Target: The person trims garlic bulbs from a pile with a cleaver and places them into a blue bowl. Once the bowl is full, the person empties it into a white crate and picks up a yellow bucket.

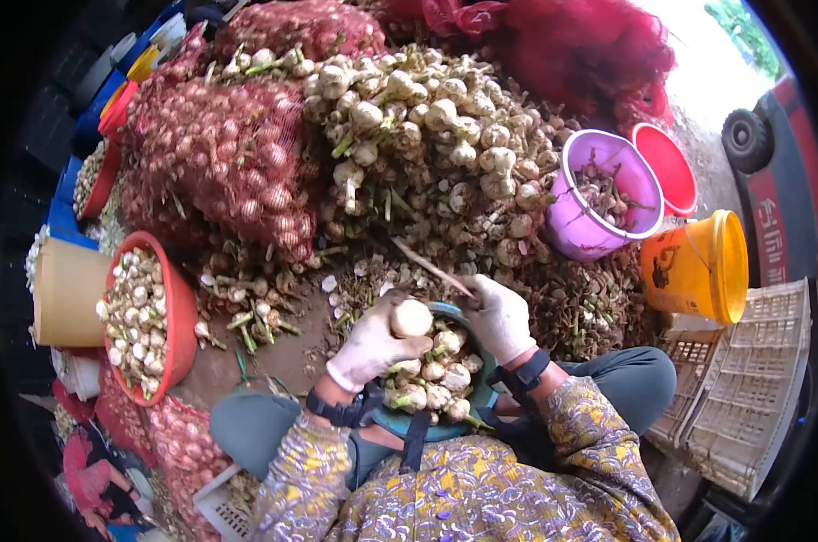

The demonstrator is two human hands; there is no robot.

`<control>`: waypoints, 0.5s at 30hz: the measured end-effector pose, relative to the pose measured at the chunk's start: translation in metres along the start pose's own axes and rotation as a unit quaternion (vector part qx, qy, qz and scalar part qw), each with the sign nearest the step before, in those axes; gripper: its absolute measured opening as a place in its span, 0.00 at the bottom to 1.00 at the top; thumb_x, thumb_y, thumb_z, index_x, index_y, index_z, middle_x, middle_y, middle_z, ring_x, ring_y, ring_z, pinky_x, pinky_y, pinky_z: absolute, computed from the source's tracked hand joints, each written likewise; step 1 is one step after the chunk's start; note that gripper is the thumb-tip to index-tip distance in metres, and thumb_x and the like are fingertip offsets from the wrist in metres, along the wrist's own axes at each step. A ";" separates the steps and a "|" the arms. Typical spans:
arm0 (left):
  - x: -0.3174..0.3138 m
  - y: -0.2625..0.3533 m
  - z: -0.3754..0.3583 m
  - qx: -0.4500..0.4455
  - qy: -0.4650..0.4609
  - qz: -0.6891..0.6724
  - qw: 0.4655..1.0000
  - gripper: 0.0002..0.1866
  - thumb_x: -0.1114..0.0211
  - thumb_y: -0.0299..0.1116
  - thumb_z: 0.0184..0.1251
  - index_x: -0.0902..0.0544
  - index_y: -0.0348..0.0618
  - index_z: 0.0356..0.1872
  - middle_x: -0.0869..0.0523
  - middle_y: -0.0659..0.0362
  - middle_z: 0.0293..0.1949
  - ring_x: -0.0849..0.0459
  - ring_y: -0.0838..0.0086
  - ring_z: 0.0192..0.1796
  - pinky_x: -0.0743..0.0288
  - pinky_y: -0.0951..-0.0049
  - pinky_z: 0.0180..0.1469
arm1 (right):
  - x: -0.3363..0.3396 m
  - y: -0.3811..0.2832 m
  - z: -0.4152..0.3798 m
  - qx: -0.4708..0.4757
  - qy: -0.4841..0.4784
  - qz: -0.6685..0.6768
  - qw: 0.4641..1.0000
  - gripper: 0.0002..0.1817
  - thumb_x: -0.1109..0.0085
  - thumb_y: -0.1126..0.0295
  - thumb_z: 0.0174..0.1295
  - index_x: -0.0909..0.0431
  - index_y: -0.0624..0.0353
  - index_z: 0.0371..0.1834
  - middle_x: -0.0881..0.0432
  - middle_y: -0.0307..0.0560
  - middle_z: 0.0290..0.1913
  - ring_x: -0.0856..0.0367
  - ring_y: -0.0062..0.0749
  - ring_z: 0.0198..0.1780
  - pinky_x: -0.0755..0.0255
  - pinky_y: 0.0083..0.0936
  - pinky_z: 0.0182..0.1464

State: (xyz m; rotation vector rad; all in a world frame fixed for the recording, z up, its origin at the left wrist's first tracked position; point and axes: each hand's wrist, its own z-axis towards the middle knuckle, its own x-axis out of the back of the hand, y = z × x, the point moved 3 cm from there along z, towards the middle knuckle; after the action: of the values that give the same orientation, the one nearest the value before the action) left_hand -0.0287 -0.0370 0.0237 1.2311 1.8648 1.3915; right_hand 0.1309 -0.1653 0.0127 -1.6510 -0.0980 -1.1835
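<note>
My left hand (369,348), in a whitish work glove, is closed around a pale garlic bulb (412,319) over the rim of a teal basin. My gloved right hand (499,318) grips one end of a long, thin, brownish stalk (427,264), which points up and left toward the garlic heap. Whether this is a dried garlic stem or a tool is hard to make out. Trimmed garlic bulbs (434,372) fill the teal basin (483,397) between my legs, below both hands.
A large heap of garlic (445,135) rises ahead, beside red mesh sacks (219,163). An orange-red tub (181,316) of bulbs stands left. To the right are a purple bucket (585,221), a red bucket (671,172), a yellow bucket (698,271) and plastic crates (743,388). Another person (93,474) is lower left.
</note>
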 end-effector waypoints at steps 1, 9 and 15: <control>-0.008 0.007 0.001 -0.076 -0.028 0.024 0.996 0.22 0.26 0.30 0.51 0.21 0.38 0.48 0.16 0.62 0.38 0.17 0.71 0.41 0.22 0.70 0.48 | 0.003 -0.015 0.000 0.049 -0.015 0.027 0.998 0.07 0.35 0.70 0.56 0.21 0.50 0.38 0.17 0.50 0.30 0.16 0.48 0.36 0.23 0.37 0.37; -0.006 -0.013 -0.011 -0.015 -0.360 0.307 0.881 0.32 0.33 0.38 0.49 0.24 0.47 0.60 0.22 0.51 0.60 0.18 0.55 0.56 0.26 0.63 0.65 | 0.015 0.038 0.016 -0.048 -0.154 -0.025 0.987 0.15 0.32 0.65 0.52 0.19 0.52 0.43 0.16 0.54 0.33 0.17 0.53 0.40 0.23 0.42 0.41; 0.023 -0.087 0.169 -0.092 0.096 0.364 0.922 0.20 0.36 0.37 0.58 0.19 0.42 0.51 0.13 0.47 0.45 0.14 0.55 0.49 0.20 0.58 0.50 | 0.004 0.039 0.023 -0.104 -0.116 -0.016 0.988 0.14 0.32 0.65 0.52 0.18 0.51 0.43 0.15 0.53 0.32 0.16 0.53 0.39 0.22 0.41 0.41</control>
State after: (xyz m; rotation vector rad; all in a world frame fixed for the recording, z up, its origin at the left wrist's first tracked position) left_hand 0.0661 0.0571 -0.1136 1.8433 1.3769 2.0744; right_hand 0.1703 -0.1664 -0.0100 -1.9758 -0.1512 -1.0485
